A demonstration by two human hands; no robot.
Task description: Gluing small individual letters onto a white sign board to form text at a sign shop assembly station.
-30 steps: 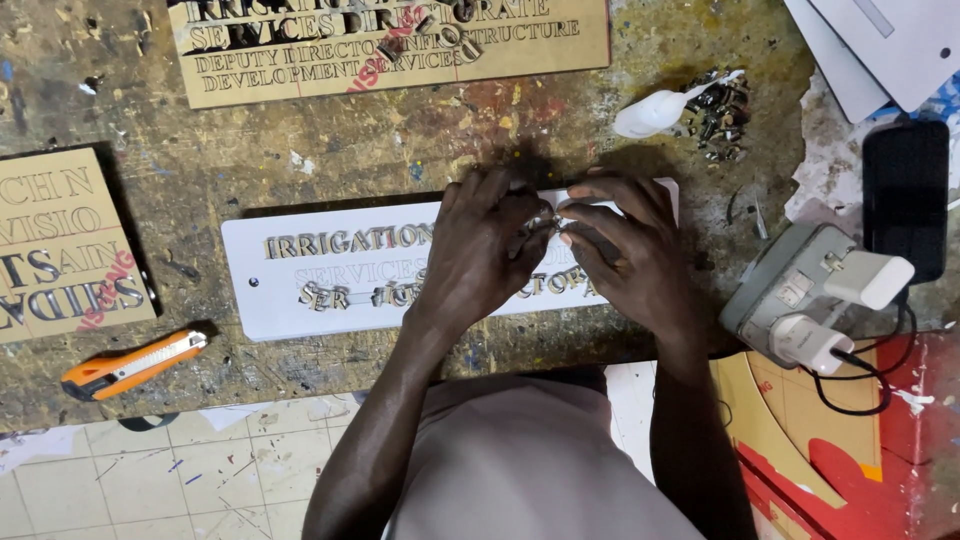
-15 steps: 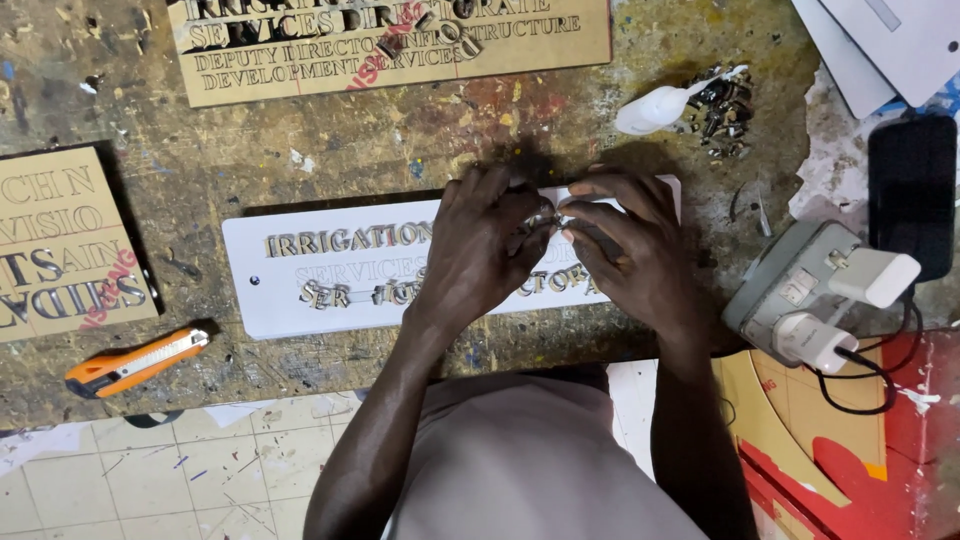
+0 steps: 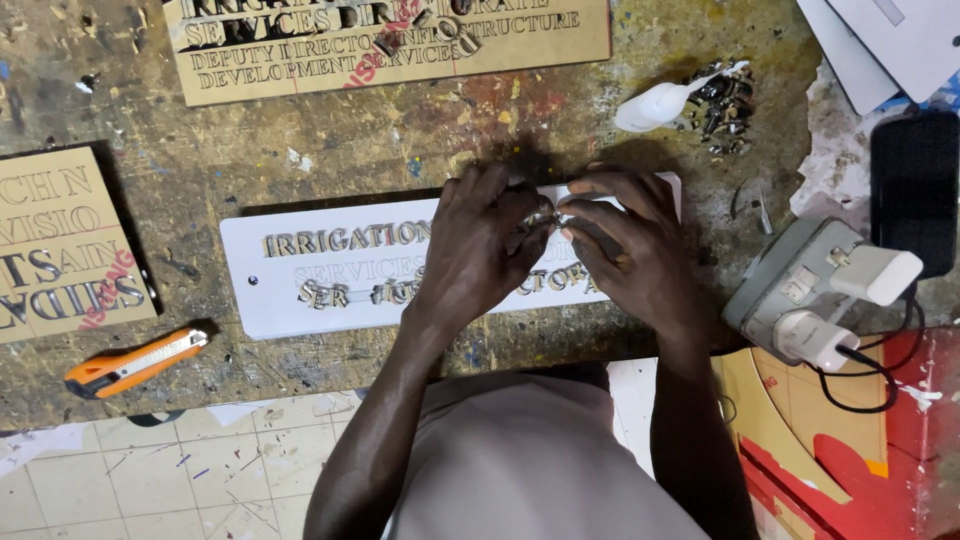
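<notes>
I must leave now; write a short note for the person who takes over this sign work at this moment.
Left hand and right hand: together over the white sign plate, fingertips pinching one small shiny letter.
Plate lies flat on the worn workbench, in front of you.
Done: top row of letters partly set; lower row has letters with gaps.
Left: the faint middle row, the gaps, the letter in hand.
Spare letters and white glue bottle upper right; orange knife lower left.

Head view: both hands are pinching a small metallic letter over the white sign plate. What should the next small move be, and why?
Probably lower the small metallic letter onto the white sign plate and press it down. The left hand and right hand meet fingertip to fingertip just above the plate's top row, where the mounted letters end beside them, and the lower row shows gaps.
</notes>
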